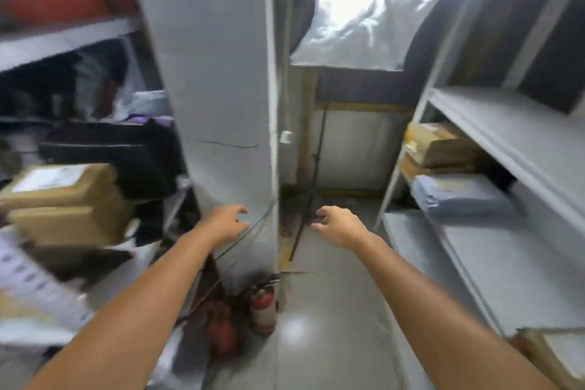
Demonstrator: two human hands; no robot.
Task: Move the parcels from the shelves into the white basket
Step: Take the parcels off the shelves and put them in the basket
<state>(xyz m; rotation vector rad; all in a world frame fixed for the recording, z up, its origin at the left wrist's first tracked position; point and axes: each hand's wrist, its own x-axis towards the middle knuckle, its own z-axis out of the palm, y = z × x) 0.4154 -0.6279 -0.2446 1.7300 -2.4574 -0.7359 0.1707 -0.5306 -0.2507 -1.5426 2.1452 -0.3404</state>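
Head view, blurred towards the left edge. Both arms are stretched forward into a narrow aisle. The left hand [226,223] has loosely curled fingers and holds nothing; it sits in front of the grey pillar [215,73], and contact with it cannot be judged. The right hand [338,226] is likewise relaxed, fingers half curled and empty, over the grey floor [332,310]. Parcels seen: two stacked brown cardboard parcels [63,203] on the cluttered left-hand shelving [63,38], the top one with a white label. On the grey metal right-hand shelving [512,130] a brown cardboard parcel [440,144] lies on a flatter brown one, just beside a pale blue-grey soft plastic parcel [456,196]. Another brown box corner [550,355] shows at the lower right edge. The upper right-hand shelf boards show no parcels. The white basket is not in view, so its contents cannot be checked. Red fire extinguishers [262,307] stand at the foot of the pillar. Judgement: task unfinished, with several parcels left on both sides and neither hand carrying any; the parcels on the right shelving look the nearer reach for the right hand.
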